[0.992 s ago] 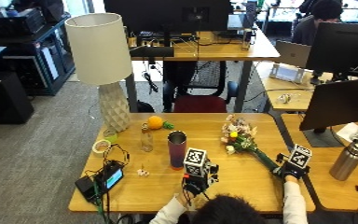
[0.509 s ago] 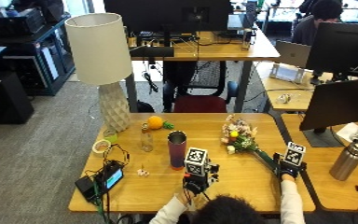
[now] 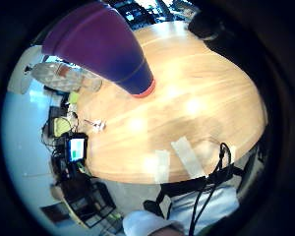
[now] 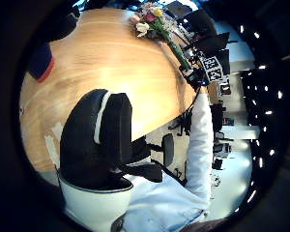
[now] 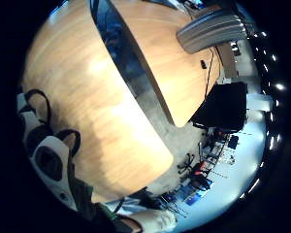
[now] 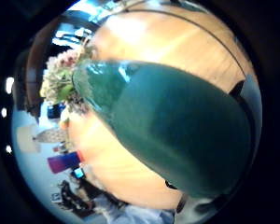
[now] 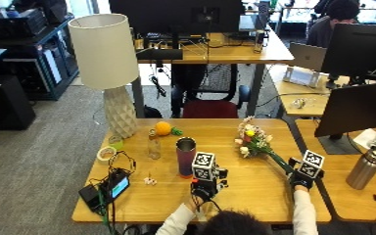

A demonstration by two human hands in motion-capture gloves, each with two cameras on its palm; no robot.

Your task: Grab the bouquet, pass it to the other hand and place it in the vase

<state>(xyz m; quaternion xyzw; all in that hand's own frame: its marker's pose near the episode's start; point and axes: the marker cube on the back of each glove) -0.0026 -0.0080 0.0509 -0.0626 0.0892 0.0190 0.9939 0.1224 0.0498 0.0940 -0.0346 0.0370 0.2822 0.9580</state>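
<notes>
Right hand (image 7: pixel 300 179) grip is closed around the green stem end of the bouquet (image 7: pixel 256 144), which lies on the bench (image 7: pixel 253 200); the blooms point away from the grip toward the bench's far edge. In the right thumb side palm view the stems (image 6: pixel 177 140) fill the frame. Left hand (image 7: pixel 204 188) rests on the bench, grip state cannot be told. The purple vase (image 7: pixel 186 156) stands upright just beyond the left hand.

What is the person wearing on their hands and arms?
Both the left hand and the right hand wear black gloves. The arms are in white long sleeves.
</notes>
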